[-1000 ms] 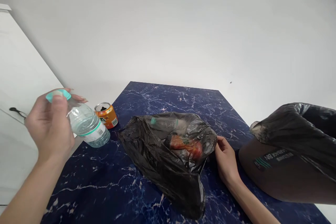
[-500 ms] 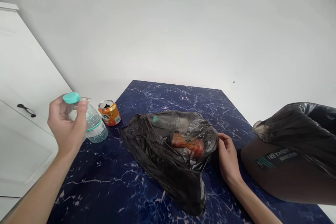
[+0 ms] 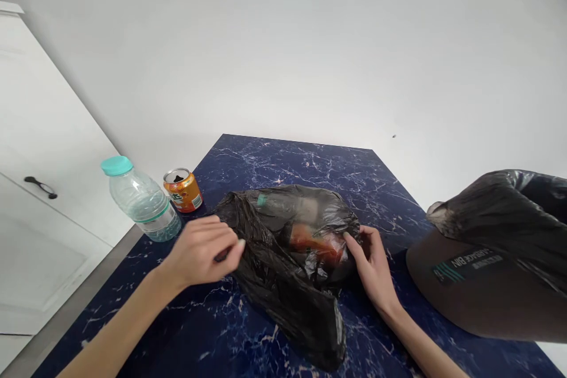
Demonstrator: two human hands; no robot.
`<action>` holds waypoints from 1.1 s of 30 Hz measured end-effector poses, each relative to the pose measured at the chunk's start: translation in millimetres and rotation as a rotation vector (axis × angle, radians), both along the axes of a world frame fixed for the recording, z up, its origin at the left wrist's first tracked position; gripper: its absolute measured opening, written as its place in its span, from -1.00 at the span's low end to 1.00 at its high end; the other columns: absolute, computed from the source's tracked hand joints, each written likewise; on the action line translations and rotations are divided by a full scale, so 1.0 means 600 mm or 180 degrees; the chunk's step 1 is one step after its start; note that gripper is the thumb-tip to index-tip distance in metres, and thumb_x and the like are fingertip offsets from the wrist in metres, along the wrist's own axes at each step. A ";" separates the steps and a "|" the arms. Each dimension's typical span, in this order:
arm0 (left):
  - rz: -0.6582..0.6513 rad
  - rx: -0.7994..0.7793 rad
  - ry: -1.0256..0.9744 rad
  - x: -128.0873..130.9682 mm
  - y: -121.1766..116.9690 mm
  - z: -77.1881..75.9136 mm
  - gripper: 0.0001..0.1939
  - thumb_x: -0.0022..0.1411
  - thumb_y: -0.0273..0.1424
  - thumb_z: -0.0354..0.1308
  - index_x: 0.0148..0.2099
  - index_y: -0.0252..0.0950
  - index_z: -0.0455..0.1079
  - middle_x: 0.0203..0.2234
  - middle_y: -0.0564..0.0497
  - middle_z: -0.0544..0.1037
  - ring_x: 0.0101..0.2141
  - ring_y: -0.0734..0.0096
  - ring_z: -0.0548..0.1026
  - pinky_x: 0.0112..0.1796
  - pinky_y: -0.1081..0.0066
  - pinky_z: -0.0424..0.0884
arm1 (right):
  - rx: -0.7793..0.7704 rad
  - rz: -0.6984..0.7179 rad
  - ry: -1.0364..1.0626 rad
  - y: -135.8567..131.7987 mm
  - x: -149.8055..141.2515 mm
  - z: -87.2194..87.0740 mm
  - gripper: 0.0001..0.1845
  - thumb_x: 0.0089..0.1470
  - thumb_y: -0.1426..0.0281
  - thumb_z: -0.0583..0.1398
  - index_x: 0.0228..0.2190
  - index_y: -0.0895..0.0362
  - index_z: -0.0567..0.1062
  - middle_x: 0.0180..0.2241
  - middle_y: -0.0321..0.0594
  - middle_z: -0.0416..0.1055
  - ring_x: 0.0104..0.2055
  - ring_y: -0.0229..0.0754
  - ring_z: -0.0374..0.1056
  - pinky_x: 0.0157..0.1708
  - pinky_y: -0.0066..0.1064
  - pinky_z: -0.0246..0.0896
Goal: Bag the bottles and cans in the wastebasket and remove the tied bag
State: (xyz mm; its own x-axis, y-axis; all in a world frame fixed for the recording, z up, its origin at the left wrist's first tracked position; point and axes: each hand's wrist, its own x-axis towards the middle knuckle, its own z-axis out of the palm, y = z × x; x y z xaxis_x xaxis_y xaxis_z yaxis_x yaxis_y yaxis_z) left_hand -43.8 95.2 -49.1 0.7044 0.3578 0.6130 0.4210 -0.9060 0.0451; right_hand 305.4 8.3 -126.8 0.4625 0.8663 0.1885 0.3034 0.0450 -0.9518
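A black plastic garbage bag lies crumpled on the table; through its thin film show a bottle with a teal cap and an orange-red item. My right hand pinches the bag's right edge, thumb on top and fingers partly hidden behind. At the left edge of the bag, my left hand is closed, fingers curled against the film; its fingertips are partly hidden. A clear plastic bottle with a teal cap stands left of that hand, apart from it. Beside the bottle is an orange drink can, open at the top.
On the right stands a brown garbage bin with a black liner folded over its rim. The blue marbled table has a white wall behind it. A white cabinet is at the left.
My left hand has let go of the clear bottle and moved right to the bag. My right hand has shifted left, its thumb now on top of the bag; the bag's right edge is drawn in.
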 end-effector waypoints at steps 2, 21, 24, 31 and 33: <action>-0.0134 -0.0383 0.0445 0.026 -0.014 -0.015 -0.70 0.47 -0.44 0.12 -0.38 -0.19 0.36 -0.59 0.12 0.43 -0.54 0.40 0.41 -0.43 0.32 0.29 | -0.0135 0.0128 -0.0092 0.003 -0.002 0.001 -0.53 0.23 -0.12 0.26 -0.18 0.02 0.43 -0.27 -0.29 0.41 -0.23 -0.08 0.32 -0.18 -0.30 0.24; 0.0121 -0.1248 0.0168 0.066 -0.035 -0.072 -0.25 0.51 -0.27 0.20 0.58 0.00 -0.04 0.41 -0.17 0.35 0.39 -0.07 0.31 0.36 -0.08 0.30 | 0.0044 0.1201 -0.0064 -0.005 -0.007 -0.001 -0.67 0.36 0.07 0.25 -0.31 0.04 0.47 -0.34 -0.30 0.38 -0.28 -0.14 0.28 -0.23 -0.37 0.24; 0.0155 -0.1514 0.0102 0.060 -0.029 -0.085 -0.13 0.46 -0.24 0.26 0.61 0.03 -0.12 0.45 -0.15 0.30 0.44 -0.12 0.24 0.37 -0.14 0.30 | -0.0014 0.1286 0.0059 -0.005 -0.007 -0.001 -0.68 0.35 0.06 0.26 -0.31 0.03 0.47 -0.34 -0.31 0.35 -0.29 -0.14 0.26 -0.24 -0.37 0.24; 0.0298 -0.1945 -0.0105 0.063 -0.031 -0.089 -0.43 0.44 -0.18 0.28 0.40 0.04 0.22 0.33 -0.14 0.35 0.33 -0.08 0.37 0.28 -0.04 0.43 | -0.0006 0.1208 0.0562 -0.002 -0.005 0.010 -0.66 0.33 0.01 0.26 -0.27 0.01 0.53 -0.30 -0.27 0.44 -0.22 -0.09 0.38 -0.19 -0.35 0.32; 0.0467 -0.2032 -0.0401 0.069 -0.036 -0.087 -0.36 0.37 -0.17 0.35 0.38 0.00 0.19 0.32 -0.18 0.29 0.32 -0.07 0.38 0.24 0.01 0.47 | -0.0049 0.1239 0.0598 -0.002 -0.005 0.013 -0.66 0.32 0.01 0.26 -0.27 0.01 0.53 -0.29 -0.27 0.45 -0.22 -0.08 0.39 -0.18 -0.35 0.33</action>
State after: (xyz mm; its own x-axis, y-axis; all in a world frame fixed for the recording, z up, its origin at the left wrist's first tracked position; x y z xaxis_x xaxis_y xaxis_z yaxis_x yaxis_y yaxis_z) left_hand -2.1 73.6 -101.0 0.5576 0.7645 0.3236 0.4942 -0.6188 0.6106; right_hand 302.5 7.3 -119.2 0.1257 0.9850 0.1179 0.0881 0.1073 -0.9903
